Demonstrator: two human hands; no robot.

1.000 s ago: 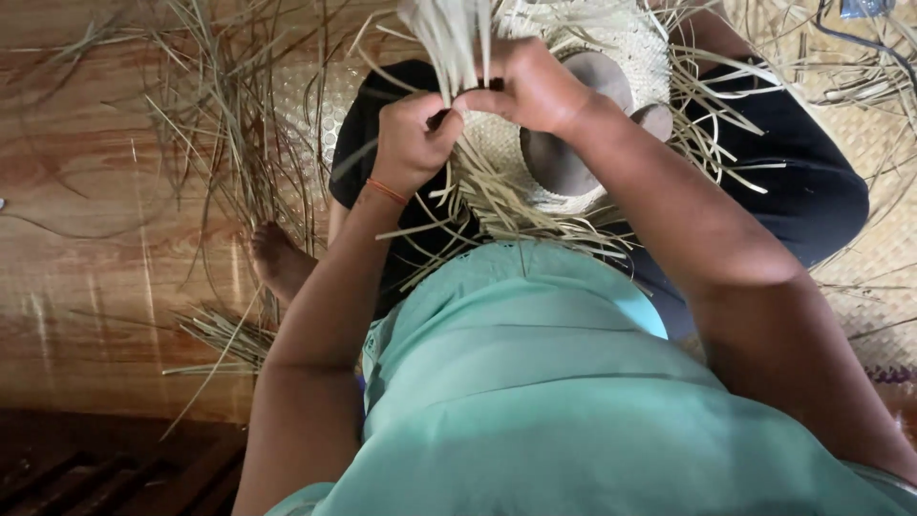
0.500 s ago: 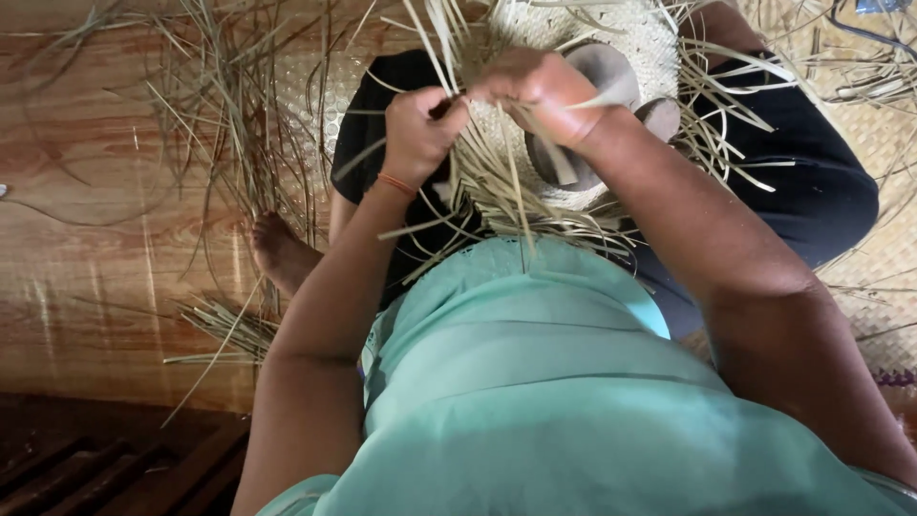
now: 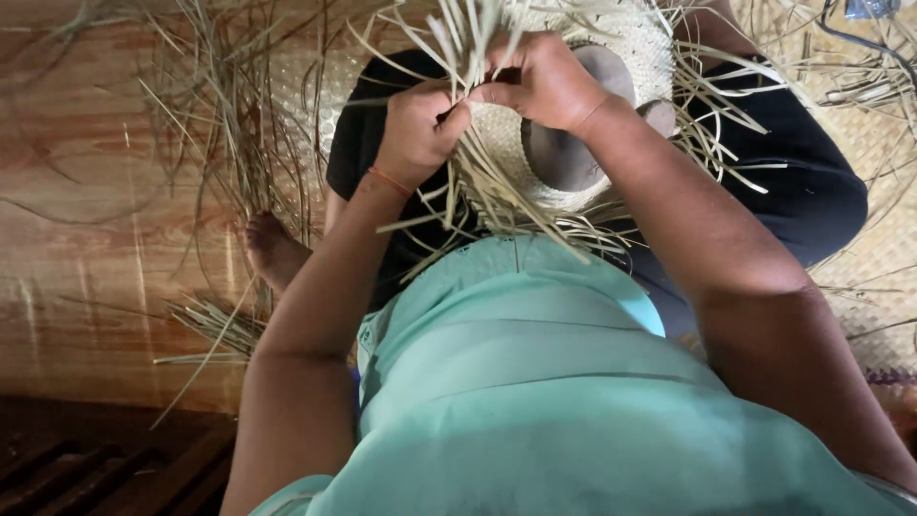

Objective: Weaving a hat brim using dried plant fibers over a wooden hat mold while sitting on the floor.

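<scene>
Floor [image 3: 86, 239]: A brown wooden floor lay on the left, with a woven mat [image 3: 874, 172] under the person on the right.
Person: The person sat on the floor in a light green shirt [image 3: 535, 382] and dark trousers [image 3: 812, 191]. One bare foot [image 3: 272, 253] showed on the left.
Loose straw [image 3: 220, 124]: Long dry strips were spread over the floor on the left, far side. A small bunch [image 3: 215, 325] lay nearer, just beside the foot.
Straw hat [image 3: 621, 48]: The half-made hat sat in the person's lap, on top of a round grey mould [image 3: 564, 158]. Many loose strip ends [image 3: 468, 38] stuck out all round its edge.
Right hand [image 3: 544, 81]: It sat on the far side of the hat edge. Its grip was pressed together, pinching a few strips that stood up.
Left hand [image 3: 415, 134]: It was just beside the right hand, touching it. Its grip was also closed tight, pinching strips at the hat edge. A thin red band [image 3: 390, 180] went round the wrist.
Doing it well: I think the strips should be held flat and pulled snug, one over and one under. Both hands should stay close together at the edge so the weave does not slip. Pulling too hard could snap a dry strip.
</scene>
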